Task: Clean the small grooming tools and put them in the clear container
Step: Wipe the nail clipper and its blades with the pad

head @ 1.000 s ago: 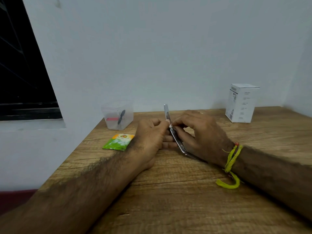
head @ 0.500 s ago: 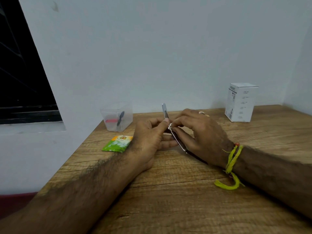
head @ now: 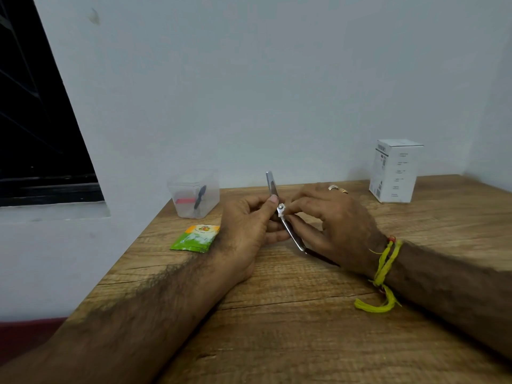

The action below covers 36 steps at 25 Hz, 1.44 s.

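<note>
A slim steel folding razor (head: 288, 231) is pinched by left hand (head: 249, 228) and right hand (head: 329, 220) mid-surface, seemingly being wiped; transfer into the clear plastic container (head: 194, 194) at the far-left corner is required next.

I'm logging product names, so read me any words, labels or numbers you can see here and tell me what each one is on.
No text can be read.
White box: rows of small print and a code-like block on its side, too small and blurred to read.
Green sachet: a round logo with a line of print on the orange top, too blurred to read.
Clear container: no label visible.
Metal tool: no marking visible.
</note>
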Available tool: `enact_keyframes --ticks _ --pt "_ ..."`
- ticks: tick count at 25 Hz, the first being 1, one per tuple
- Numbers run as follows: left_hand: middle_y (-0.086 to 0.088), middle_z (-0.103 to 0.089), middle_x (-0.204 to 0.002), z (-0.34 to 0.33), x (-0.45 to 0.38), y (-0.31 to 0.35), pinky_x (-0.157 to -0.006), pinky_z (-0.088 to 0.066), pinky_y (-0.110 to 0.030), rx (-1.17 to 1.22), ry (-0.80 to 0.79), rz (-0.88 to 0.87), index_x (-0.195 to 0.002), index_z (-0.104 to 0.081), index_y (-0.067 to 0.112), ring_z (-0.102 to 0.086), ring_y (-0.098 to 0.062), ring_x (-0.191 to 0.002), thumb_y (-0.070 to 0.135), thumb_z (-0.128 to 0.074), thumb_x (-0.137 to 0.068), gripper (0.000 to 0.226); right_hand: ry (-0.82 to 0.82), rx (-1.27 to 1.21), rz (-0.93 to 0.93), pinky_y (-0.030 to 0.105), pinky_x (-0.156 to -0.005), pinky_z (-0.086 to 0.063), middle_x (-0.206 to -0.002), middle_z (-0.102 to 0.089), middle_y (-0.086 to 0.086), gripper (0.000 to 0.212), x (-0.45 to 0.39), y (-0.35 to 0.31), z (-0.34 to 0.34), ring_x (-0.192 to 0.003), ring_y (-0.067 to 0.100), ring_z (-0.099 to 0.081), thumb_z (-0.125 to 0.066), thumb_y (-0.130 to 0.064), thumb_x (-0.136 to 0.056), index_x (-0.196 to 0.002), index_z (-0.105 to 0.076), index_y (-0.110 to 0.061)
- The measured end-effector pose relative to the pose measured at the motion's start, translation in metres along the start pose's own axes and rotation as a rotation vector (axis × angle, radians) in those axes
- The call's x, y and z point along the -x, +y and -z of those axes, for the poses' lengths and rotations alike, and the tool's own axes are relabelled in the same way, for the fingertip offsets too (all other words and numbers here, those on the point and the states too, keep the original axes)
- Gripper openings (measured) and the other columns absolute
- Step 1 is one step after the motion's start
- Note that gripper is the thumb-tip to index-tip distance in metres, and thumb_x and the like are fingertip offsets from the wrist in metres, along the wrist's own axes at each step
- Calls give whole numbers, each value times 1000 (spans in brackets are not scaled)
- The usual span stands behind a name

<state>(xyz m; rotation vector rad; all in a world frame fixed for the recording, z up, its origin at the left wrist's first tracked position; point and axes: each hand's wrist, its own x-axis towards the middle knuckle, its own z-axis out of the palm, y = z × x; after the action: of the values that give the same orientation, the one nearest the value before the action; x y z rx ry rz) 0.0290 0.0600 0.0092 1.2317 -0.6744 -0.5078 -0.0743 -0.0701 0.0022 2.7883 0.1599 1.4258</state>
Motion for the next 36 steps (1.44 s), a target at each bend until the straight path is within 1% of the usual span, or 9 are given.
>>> enact_keyframes --ticks 4,7,10,13,21,25,28,32,36 --pt "-10 -75 -76 0 0 0 -59 -62 -30 -4 13 -13 -98 -73 2 -73 -17 -62 13 -60 -100 18 -15 -3 18 38 -72 -50 -92 -68 0 14 -1 -5 1 -84 20 -63 -64 -21 -93 -97 -74 -12" --pt "-11 -76 -78 2 -2 -2 -60 -61 -29 -19 11 -26 -101 -73 1 -74 -19 -66 14 -59 -101 19 6 42 18 34 -70 -47 -91 -67 -1 13 -1 -4 1 -82 19 -61 -66 -21 -92 -96 -75 -14" --pt "-8 -76 -75 2 -2 -2 -59 -61 -29 -29 19 -26 -98 -73 3 -74 -16 -63 15 -59 -101 19 -2 5 4 29 -72 -45 -92 -67 -2 10 1 -2 1 -83 18 -61 -68 -20 -90 -94 -75 -13" --pt "-9 -76 -77 2 -2 -2 -61 -61 -30 -19 26 -21 -98 -73 2 -74 -17 -65 15 -60 -100 19 16 29 9 33 -71 -47 -91 -67 -2 12 0 -4 0 -82 19 -61 -66 -22 -91 -92 -74 -13" --pt "-10 -76 -79 2 -2 -1 -60 -61 -30 -7 40 -18 -100 -73 1 -74 -19 -66 14 -60 -100 18 -6 -3 9 34 -71 -48 -92 -66 -4 12 1 -4 1 -84 17 -60 -66 -22 -91 -94 -75 -14" --pt "-7 -76 -75 1 -2 -1 -56 -59 -26 -10 41 -6 -100 -72 1 -72 -15 -61 15 -60 -100 18 -15 33 13 36 -71 -48 -93 -67 -3 11 2 -4 2 -84 17 -60 -66 -21 -89 -91 -74 -14" --pt "-9 -76 -76 2 -3 -1 -56 -60 -27 4 52 -2 -100 -72 0 -73 -17 -62 14 -60 -101 19 -15 -12 -1 31 -73 -46 -93 -67 -3 10 1 -4 1 -85 16 -59 -67 -20 -89 -91 -74 -13" --pt "-7 -76 -74 1 -1 0 -54 -59 -25 7 48 -1 -98 -72 2 -73 -15 -60 14 -59 -101 18 -17 25 11 36 -71 -48 -94 -66 -3 7 2 -4 1 -85 17 -59 -69 -19 -88 -89 -74 -14" --pt "-9 -76 -77 0 -2 1 -55 -60 -27 9 68 4 -99 -72 1 -73 -18 -62 14 -60 -100 18 -28 -88 -17 35 -73 -49 -96 -66 -3 10 3 -3 4 -86 16 -61 -69 -20 -89 -92 -75 -13"
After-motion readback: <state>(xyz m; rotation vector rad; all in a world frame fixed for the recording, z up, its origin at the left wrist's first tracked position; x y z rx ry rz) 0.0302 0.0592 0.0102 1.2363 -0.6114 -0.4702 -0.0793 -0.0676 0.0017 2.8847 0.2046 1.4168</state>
